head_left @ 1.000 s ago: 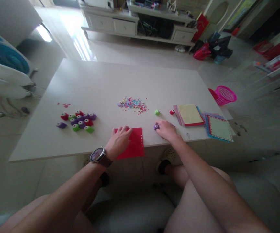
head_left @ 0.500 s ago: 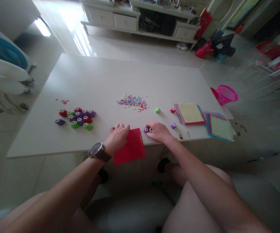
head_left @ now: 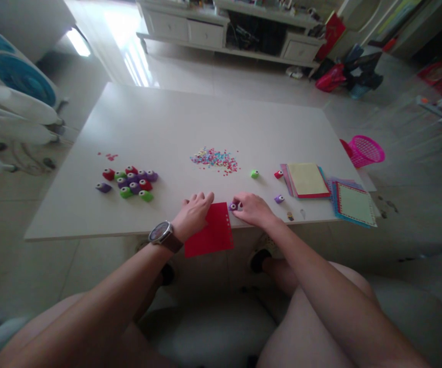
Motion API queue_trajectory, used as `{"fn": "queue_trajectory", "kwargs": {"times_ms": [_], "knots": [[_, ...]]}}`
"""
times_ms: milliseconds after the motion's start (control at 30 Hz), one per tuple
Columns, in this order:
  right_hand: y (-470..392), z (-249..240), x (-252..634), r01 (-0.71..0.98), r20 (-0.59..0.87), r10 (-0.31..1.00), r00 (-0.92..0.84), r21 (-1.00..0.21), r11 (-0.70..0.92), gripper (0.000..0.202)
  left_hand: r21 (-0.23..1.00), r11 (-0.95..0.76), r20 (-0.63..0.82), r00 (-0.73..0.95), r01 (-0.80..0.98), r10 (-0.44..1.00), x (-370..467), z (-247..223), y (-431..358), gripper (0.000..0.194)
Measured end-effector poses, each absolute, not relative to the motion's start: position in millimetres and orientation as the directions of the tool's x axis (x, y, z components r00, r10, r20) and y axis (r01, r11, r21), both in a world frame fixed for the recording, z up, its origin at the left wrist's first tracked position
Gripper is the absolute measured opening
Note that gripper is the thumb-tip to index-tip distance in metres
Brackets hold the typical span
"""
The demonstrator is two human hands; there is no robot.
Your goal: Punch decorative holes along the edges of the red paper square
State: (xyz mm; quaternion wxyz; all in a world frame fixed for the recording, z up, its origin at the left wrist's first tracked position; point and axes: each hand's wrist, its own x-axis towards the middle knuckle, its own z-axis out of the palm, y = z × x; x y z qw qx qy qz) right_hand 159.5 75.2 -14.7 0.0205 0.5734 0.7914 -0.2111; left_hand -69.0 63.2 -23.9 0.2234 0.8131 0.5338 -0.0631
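Note:
My left hand [head_left: 193, 214], with a watch [head_left: 161, 232] on its wrist, rests palm down on a sheet of red paper [head_left: 215, 232], its fingers spread near the top left of the sheet. The paper hangs partly over the table's front edge and has small holes along its right side. My right hand [head_left: 253, 208] pinches a small purple craft punch [head_left: 233, 206] at the paper's upper right corner. Close by lie a green punch [head_left: 254, 174], a red punch [head_left: 278, 174] and another purple punch [head_left: 279, 199].
Several punches [head_left: 132, 180] cluster on the left of the white table [head_left: 205, 122], near a few red bits [head_left: 112, 157]. Colourful paper confetti [head_left: 216, 160] lies mid-table. Stacked paper [head_left: 308, 180] and bordered sheets [head_left: 354, 203] lie right. A pink basket [head_left: 368, 151] stands beyond.
The view has shifted slightly, so everything sits a little further right. Both hands keep nearly the same places, with the purple punch still between my right fingers at the paper's edge.

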Motion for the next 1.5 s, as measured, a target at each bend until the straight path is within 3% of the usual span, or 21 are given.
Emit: {"fn": "queue_trajectory", "kwargs": {"times_ms": [233,600,833,967,1200,1500], "knots": [[76,-16,160,0.918,-0.298,0.893,-0.338,-0.314,0.243,0.012,0.294,-0.337,-0.361,0.430,0.895,0.828,-70,-26,65,0.040],[76,-17,160,0.923,-0.288,0.902,-0.322,-0.308,0.231,0.010,0.303,-0.358,-0.337,0.451,0.883,0.827,-71,-30,66,0.037],[76,-21,163,0.912,-0.274,0.905,-0.326,-0.342,0.225,0.009,0.374,-0.358,-0.321,0.482,0.855,0.815,-72,-32,68,0.028],[80,-25,167,0.884,-0.230,0.912,-0.340,-0.409,0.227,0.007,0.400,-0.379,-0.296,0.509,0.834,0.808,-71,-29,68,0.027],[86,-35,169,0.775,-0.142,0.929,-0.341,-0.602,0.193,0.022,0.446,-0.394,-0.266,0.540,0.804,0.799,-68,-27,69,0.026],[85,-30,170,0.779,-0.177,0.939,-0.295,-0.613,0.130,0.017,0.432,-0.395,-0.264,0.532,0.811,0.805,-71,-28,69,0.030]]}}
